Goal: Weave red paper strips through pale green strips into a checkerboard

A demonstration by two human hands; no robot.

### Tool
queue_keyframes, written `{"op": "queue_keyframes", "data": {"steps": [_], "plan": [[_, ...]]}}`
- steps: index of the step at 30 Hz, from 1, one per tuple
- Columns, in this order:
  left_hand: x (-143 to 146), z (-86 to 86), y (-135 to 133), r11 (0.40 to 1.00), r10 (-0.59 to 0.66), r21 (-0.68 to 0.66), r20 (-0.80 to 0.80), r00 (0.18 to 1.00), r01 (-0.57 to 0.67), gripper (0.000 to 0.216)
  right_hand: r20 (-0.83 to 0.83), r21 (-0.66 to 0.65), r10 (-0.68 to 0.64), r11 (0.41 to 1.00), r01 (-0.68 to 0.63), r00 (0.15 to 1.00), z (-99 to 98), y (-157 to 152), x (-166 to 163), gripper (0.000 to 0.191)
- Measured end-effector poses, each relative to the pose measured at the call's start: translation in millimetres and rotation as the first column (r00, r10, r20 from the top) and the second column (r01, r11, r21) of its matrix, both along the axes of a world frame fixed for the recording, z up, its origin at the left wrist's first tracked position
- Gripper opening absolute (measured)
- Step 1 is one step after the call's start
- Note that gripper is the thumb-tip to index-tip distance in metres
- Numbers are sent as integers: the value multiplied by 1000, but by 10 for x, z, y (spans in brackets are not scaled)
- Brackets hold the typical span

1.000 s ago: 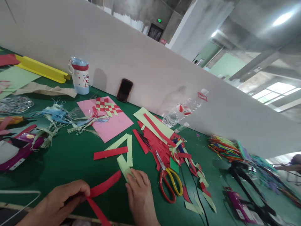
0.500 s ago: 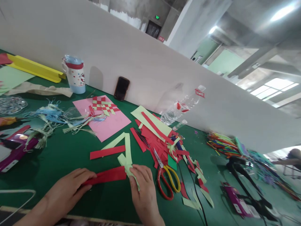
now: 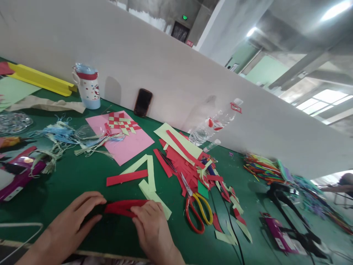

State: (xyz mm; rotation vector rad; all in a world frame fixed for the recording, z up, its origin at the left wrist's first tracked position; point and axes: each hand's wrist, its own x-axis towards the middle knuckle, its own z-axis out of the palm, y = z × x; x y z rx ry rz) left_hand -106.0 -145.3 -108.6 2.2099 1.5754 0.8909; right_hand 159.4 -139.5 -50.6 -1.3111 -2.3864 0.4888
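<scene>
A folded red paper strip lies between my hands near the table's front edge, its layers parted at the right. My right hand pinches its right end. Just off the left end is my left hand, thumb and fingers apart with nothing between them. A pale green paper strip lies flat, partly behind my right hand. Beyond it are another red strip and pale green strips laid at angles. Scissors with red and yellow handles lie to the right, slightly spread.
Red paper pieces are heaped beyond the scissors. A woven red-and-green piece rests on pink paper. Purple glue guns lie at both sides. A bottle, phone and cup stand by the partition.
My right hand has let go of the pale green strip, moved left and taken the red strip's right end. My left hand has released the other end and opened.
</scene>
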Motion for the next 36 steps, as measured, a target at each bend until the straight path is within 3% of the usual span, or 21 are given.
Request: {"op": "queue_keyframes", "data": {"steps": [4,7,10,12,15,17,19,22,25,27,31,36], "plan": [[-32,63,-94,992,-42,116,-48,998,47,20,-70,-30,-70,997,68,995,9,15,-8,24],[13,124,-134,971,-108,198,-132,985,133,24,-139,-134,-131,985,113,982,12,58,-29,32],[104,115,-135,960,-81,249,-181,980,126,33,-159,-276,-172,953,123,972,43,101,-74,35],[173,72,-113,950,-84,279,-205,975,141,34,-215,-405,-210,908,109,954,70,104,-127,35],[249,-17,-68,933,-129,290,-280,951,212,33,-332,-639,-326,768,43,885,100,72,-211,35],[263,-70,-48,926,-155,285,-311,938,248,43,-386,-705,-366,709,-15,847,116,61,-222,34],[246,-102,-40,922,-173,284,-306,936,263,45,-408,-642,-351,766,8,842,135,82,-163,31],[192,-96,-41,948,-124,258,-249,961,189,36,-322,-322,-317,923,211,892,147,158,54,25],[162,-43,-40,965,-60,240,-201,978,108,33,-98,22,-296,954,300,950,90,199,307,21],[169,-9,-39,959,-54,262,-201,978,107,33,24,115,-317,943,312,948,17,182,418,21],[218,-17,-60,940,-62,311,-248,967,140,37,74,67,-340,940,336,937,-83,124,453,24],[230,-135,-144,972,15,232,-257,966,46,38,-3,-145,-363,922,359,932,40,127,392,30]]}}
